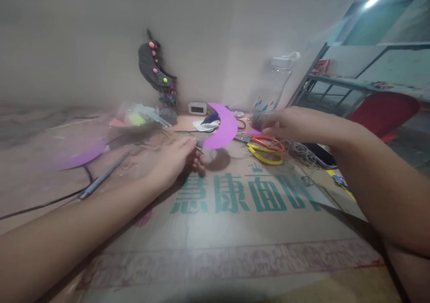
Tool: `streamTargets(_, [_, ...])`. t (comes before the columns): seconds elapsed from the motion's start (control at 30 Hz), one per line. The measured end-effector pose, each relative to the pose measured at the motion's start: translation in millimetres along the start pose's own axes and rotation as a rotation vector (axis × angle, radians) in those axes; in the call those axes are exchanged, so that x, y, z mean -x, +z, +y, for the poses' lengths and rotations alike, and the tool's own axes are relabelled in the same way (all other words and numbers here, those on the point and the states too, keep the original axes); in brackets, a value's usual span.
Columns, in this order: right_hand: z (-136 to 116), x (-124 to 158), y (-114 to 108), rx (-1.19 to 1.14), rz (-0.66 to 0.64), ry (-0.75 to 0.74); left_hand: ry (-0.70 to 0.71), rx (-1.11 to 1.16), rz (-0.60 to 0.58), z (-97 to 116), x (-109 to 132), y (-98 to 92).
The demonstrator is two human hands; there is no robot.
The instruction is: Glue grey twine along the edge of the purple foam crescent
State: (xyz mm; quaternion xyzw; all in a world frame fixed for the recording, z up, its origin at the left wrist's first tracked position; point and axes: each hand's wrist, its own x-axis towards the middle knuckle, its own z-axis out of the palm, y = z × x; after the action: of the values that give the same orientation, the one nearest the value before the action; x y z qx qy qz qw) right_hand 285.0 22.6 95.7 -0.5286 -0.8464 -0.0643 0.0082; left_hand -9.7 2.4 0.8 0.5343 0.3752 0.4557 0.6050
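Note:
My left hand (183, 155) is closed on the lower tip of a purple crescent moon cutout (230, 126), pinching it above the board. A bit of grey yarn seems to be wound round that tip, partly under my fingers. My right hand (285, 123) reaches to the back right, its fingers curled on a ball of grey yarn (258, 118). Blur and the hand itself hide part of this grip. Between the hands lie scissors with yellow handles (273, 155) and pliers with red handles (267, 141).
A dark crescent with pompoms (149, 67) hangs on the wall. Behind the cutout are a glue gun (211, 118) and a small clock (197, 109). A clear bottle (277, 83) stands at the back. Left lie a pen (104, 175) and purple sheet (83, 155); right, loose yarn (304, 154) and a phone (320, 155).

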Motion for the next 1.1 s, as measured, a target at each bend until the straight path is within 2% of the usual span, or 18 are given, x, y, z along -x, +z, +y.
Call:
streamTargets(0.1, [-49, 3, 6, -0.225, -0.065, -0.222, 0.015, -0.082, -0.048, -2, 1, -1.9])
streamTargets(0.17, [-78, 6, 19, -0.301, -0.065, -0.308, 0.038, -0.143, -0.063, -3, 1, -4.4])
streamTargets(0.23, [-100, 8, 36, -0.353, -0.016, -0.298, 0.083, -0.210, -0.057, -3, 1, -6.6])
streamTargets(0.33, [-120, 6, 56, -0.430, 0.057, -0.186, 0.175, -0.337, -0.019, -2, 0, -7.4])
streamTargets(0.5, [-127, 0, 62, -0.569, 0.058, -0.083, 0.174, -0.408, -0.027, 0, 0, -3.4])
streamTargets(0.67, [-123, -3, 63, -0.713, 0.032, -0.149, 0.160, -0.400, -0.056, -2, 0, -2.2])
streamTargets(0.9, [-136, -3, 73, -1.074, -0.099, -0.051, 0.170, -0.409, 0.062, -1, -1, -2.6])
streamTargets(0.97, [-137, 0, 68, -0.977, -0.090, -0.074, 0.185, -0.458, 0.065, -1, 1, -1.9])
streamTargets(1.1, [-129, 7, 51, -0.509, 0.061, -0.191, 0.264, -0.622, 0.018, 1, 6, 0.9])
